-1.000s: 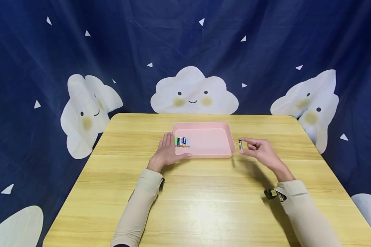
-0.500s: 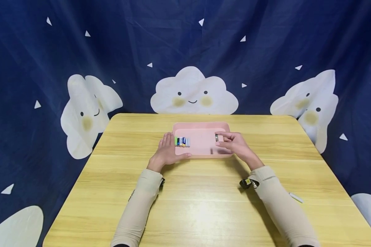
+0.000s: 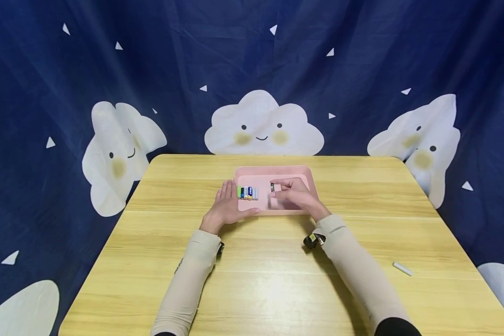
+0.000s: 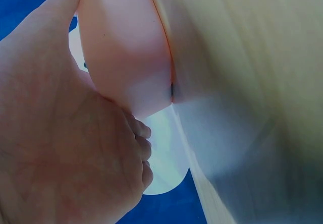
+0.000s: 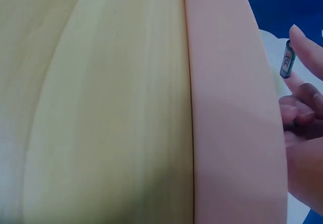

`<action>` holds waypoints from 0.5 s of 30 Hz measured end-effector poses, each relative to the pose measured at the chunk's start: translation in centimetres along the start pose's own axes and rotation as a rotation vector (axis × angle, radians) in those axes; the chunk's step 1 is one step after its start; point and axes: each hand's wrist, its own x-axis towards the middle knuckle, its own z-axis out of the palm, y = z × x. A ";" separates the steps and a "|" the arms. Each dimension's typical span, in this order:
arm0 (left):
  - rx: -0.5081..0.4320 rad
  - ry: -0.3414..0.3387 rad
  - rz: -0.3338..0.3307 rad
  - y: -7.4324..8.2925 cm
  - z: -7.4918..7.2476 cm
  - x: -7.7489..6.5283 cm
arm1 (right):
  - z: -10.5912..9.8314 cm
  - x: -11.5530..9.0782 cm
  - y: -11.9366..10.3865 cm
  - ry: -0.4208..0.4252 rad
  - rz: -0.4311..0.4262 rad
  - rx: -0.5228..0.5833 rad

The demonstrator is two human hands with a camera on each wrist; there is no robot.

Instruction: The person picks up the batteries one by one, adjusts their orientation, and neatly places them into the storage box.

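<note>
My left hand (image 3: 227, 205) rests against the left end of the pink tray (image 3: 273, 213), its fingers straight along the side and the thumb at the front rim. Inside the tray, by that hand, several batteries (image 3: 247, 193) lie side by side in a row, in green, dark, blue and pale colours. Over the tray's floor, to the right of the row, my right hand (image 3: 296, 193) pinches one small dark battery (image 5: 287, 60) by its ends between thumb and fingertip. In the left wrist view the fingertips (image 4: 144, 148) show past the tray's corner.
A small white cylinder (image 3: 402, 269) lies on the wooden table (image 3: 260, 289) at the right, beyond my right forearm. Behind the table hangs a dark blue curtain (image 3: 172, 70) with cloud faces. Each wrist carries a small black camera.
My right hand has moved left with the battery, from outside the tray's right side to over its middle. The white cylinder has come into view from behind the forearm. The left hand stays put.
</note>
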 end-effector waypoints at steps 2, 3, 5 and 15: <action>0.006 0.001 0.000 -0.2 0.1 0.2 | 0.5 0.4 0.0 -0.004 0.013 -0.010; -0.003 0.005 0.004 -0.1 0.0 0.0 | 0.8 0.6 0.1 -0.005 0.019 -0.011; -0.011 0.012 0.010 -0.1 -0.1 -0.1 | 1.3 1.0 0.2 -0.011 0.031 -0.009; -0.021 0.010 0.010 -0.1 0.1 -0.2 | 2.9 2.7 1.2 -0.031 0.106 -0.100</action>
